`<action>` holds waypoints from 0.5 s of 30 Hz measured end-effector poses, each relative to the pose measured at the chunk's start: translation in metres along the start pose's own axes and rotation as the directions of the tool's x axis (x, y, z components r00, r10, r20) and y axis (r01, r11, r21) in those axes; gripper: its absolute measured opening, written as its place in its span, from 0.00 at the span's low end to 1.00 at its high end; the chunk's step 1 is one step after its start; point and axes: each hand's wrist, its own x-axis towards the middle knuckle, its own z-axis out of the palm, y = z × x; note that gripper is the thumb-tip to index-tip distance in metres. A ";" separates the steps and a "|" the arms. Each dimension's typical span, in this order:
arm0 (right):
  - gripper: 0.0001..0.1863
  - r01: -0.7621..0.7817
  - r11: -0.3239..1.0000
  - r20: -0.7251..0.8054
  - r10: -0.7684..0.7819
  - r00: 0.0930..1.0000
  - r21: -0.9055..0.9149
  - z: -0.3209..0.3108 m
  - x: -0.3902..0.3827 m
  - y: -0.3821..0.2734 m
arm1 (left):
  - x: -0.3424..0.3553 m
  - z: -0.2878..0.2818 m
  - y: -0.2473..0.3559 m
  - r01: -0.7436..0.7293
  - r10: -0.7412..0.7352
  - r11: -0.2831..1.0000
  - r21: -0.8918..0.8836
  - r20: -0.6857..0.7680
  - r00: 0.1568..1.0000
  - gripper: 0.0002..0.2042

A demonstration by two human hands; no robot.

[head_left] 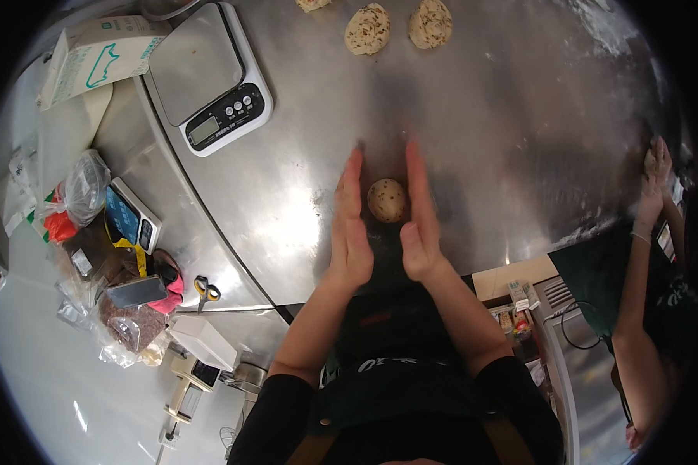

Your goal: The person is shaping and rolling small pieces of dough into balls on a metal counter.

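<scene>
A round, speckled dough ball (387, 201) sits on the steel worktop (473, 186) at the middle of the view. My left hand (350, 225) stands on edge just left of it, fingers straight and stretched forward. My right hand (422, 225) mirrors it on the other side, also open, palm turned toward the ball. Whether either palm touches the dough I cannot tell for sure. Farther forward on the worktop lie two seeded dough pieces (367, 29) (430, 24) and part of a third at the top edge.
A white scale (225, 116) stands front left beside a carton (93, 58). Plastic bags, a second scale (132, 217), a phone (136, 291) and scissors (207, 291) lie on the left. At right, a co-worker's gloved hand (655, 170) rests by the worktop's edge.
</scene>
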 end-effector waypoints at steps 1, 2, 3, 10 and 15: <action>0.41 -0.004 1.000 -0.017 0.005 1.000 0.016 0.003 -0.008 -0.001 | 0.001 -0.001 0.000 0.003 -0.004 1.000 0.018 0.015 1.000 0.32; 0.41 0.003 0.999 0.022 -0.002 1.000 -0.039 0.005 -0.008 0.004 | -0.001 0.015 -0.003 -0.129 0.130 0.990 0.058 -0.013 0.991 0.33; 0.41 0.003 0.999 0.014 -0.003 1.000 -0.043 0.003 0.001 0.005 | 0.000 0.015 -0.004 -0.133 0.133 0.990 0.054 -0.006 0.991 0.33; 0.38 0.064 0.998 -0.046 -0.065 0.997 -0.021 -0.004 -0.005 -0.005 | -0.007 0.007 0.000 0.042 -0.041 0.998 -0.048 0.022 0.999 0.34; 0.39 -0.002 0.999 0.024 0.003 1.000 -0.054 -0.006 0.010 0.002 | -0.006 0.012 0.029 0.054 -0.056 0.997 -0.058 -0.044 0.997 0.34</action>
